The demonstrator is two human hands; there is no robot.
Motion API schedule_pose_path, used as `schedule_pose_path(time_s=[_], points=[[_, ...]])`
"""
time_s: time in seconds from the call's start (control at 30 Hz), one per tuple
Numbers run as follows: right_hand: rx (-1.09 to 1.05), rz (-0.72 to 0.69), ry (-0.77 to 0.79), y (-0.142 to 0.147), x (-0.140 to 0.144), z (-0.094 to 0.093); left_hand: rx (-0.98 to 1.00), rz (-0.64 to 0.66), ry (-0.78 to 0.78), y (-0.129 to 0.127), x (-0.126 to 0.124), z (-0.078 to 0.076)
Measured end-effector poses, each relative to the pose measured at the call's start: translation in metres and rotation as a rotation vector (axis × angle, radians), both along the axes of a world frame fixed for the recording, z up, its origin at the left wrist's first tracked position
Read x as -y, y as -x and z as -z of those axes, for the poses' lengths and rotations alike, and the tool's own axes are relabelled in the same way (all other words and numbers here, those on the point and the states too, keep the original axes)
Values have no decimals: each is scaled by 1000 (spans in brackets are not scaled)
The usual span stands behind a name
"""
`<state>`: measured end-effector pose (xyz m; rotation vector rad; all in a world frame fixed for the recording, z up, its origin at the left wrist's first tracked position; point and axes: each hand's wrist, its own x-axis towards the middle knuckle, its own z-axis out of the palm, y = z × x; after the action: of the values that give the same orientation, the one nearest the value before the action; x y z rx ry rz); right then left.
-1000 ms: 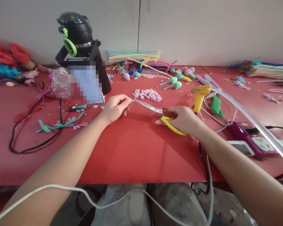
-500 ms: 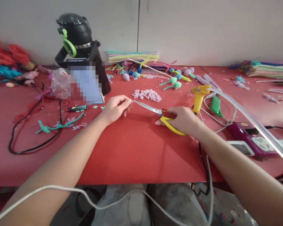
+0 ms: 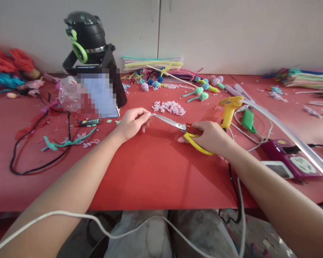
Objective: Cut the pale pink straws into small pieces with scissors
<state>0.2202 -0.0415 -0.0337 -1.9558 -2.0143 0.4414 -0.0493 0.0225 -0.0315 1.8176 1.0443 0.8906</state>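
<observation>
Yellow-handled scissors [image 3: 174, 124] are in my right hand [image 3: 211, 136], its fingers wrapped round the handles. The blades point left, and their tips meet a tiny pale piece at the fingertips of my left hand [image 3: 134, 122]. Thumb and forefinger of that hand are pinched together; what they hold is too small to make out clearly. Just beyond the blades lies a heap of short pale-pink fuzzy pieces [image 3: 169, 107] on the red table [image 3: 150, 172].
A yellow glue gun [image 3: 228, 109] with a long clear glue stick [image 3: 293, 132] stands right of my right hand. Behind are pipe cleaner bundles [image 3: 153, 63] and a black bottle [image 3: 86, 36]. A purple power strip [image 3: 282, 154] lies right; a white cable [image 3: 110, 234] crosses in front.
Both hands and the scissors keep nearly the same pose, blade tips still at the left fingertips. The whole view has shifted very slightly.
</observation>
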Motion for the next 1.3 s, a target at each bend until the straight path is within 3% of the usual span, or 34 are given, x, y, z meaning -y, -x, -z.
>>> schedule_pose_path(time_s=[1.3], points=[[7,1,15,0,0,-1,-26,21,4,0,1,0]])
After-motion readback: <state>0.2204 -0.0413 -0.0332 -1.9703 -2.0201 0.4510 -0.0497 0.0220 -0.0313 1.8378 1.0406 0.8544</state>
